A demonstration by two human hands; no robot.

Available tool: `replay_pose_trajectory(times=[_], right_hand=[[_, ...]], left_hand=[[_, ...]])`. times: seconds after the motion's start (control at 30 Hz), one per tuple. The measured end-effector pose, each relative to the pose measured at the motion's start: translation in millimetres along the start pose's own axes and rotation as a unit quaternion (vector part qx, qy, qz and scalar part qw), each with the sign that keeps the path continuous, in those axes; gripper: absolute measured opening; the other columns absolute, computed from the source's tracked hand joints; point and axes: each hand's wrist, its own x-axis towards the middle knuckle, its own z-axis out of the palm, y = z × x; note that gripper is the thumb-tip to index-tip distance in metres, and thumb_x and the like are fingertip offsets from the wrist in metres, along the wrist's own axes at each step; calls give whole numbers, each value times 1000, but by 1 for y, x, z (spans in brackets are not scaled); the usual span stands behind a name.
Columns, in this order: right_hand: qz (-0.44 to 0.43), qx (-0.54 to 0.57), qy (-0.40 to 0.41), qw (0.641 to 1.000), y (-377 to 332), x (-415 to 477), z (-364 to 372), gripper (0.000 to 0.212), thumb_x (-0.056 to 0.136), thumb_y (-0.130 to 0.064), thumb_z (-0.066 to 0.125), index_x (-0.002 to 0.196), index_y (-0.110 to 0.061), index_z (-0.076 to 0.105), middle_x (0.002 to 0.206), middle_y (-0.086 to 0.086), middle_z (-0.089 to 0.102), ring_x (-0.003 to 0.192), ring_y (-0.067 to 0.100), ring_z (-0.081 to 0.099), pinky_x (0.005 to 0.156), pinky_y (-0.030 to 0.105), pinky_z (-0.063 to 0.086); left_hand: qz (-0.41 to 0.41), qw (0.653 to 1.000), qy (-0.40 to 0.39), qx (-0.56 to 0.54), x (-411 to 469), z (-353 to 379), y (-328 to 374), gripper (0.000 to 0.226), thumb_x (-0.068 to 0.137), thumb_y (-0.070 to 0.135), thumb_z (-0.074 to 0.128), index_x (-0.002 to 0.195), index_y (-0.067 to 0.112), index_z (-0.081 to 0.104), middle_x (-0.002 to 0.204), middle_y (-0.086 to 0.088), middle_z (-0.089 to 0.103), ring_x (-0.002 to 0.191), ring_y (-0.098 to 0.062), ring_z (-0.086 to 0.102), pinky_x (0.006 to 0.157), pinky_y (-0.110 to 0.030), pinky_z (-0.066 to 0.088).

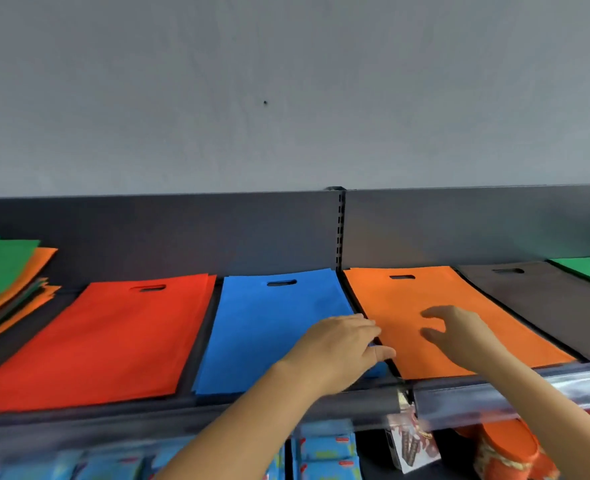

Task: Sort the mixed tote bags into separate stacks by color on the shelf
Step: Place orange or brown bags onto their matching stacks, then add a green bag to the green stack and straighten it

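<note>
On the shelf (113, 419), a red bag (106, 341), a blue bag (269, 327), an orange bag (408, 306) and a grey bag (543, 303) are lying flat side by side, with a mixed pile (6, 271) at the far left. The left hand (338, 348) is resting, fingers straight, on the blue bag's right edge, thumb touching the orange bag. The right hand (460, 329) is hovering loosely spread over the orange bag, holding nothing.

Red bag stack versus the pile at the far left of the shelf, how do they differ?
The red bag stack is a single colour, while the far-left pile mixes green and orange bags. The red bag stack lies flat with its edges nearly aligned, while the far-left pile is fanned out and askew. Both rest on the same dark shelf.
</note>
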Motion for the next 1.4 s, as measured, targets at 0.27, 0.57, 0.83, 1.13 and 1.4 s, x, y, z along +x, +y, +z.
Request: replay_pose_trajectory(times=[0.27, 0.57, 0.83, 1.13, 1.4], right_hand=[[-201, 94, 23, 975, -186, -26, 27, 38, 94, -26, 55, 131, -20, 52, 140, -4, 47, 127, 18, 45, 102, 27, 34], [-393, 128, -12, 910, -413, -85, 95, 38, 91, -23, 59, 128, -15, 56, 135, -1, 54, 127, 13, 46, 102, 16, 27], [-486, 128, -73, 862, -540, -133, 133, 64, 83, -44, 65, 138, -17, 45, 145, 0, 42, 134, 14, 36, 108, 21, 26], [-512, 103, -52, 851, -569, -141, 144, 46, 77, -37, 68, 120, -23, 63, 121, -5, 64, 110, 13, 58, 93, 32, 47], [-433, 235, 10, 870, -595, -132, 117, 14, 87, -18, 61, 87, -10, 73, 83, -3, 71, 80, 8, 63, 78, 23, 49]], left_hand=[[-106, 977, 133, 127, -148, -64, -132, 47, 98, 43, 39, 141, 23, 41, 148, 9, 37, 137, -6, 28, 110, -20, 17], [-281, 928, 192, 152, -362, -132, -270, 48, 93, 46, 40, 134, 23, 52, 140, 10, 48, 130, -7, 42, 106, -21, 30], [-378, 917, 81, 102, -448, -163, -354, 93, 77, 82, 21, 144, 19, 36, 151, 3, 34, 138, -10, 29, 112, -25, 21], [-351, 934, 15, 61, -459, -174, -376, 96, 62, 81, 49, 144, 30, 36, 150, 15, 30, 137, -12, 32, 110, -27, 26], [-348, 933, 74, 57, -457, -181, -387, 45, 95, 52, 35, 76, 15, 51, 75, 4, 54, 77, -19, 53, 67, -33, 34]])
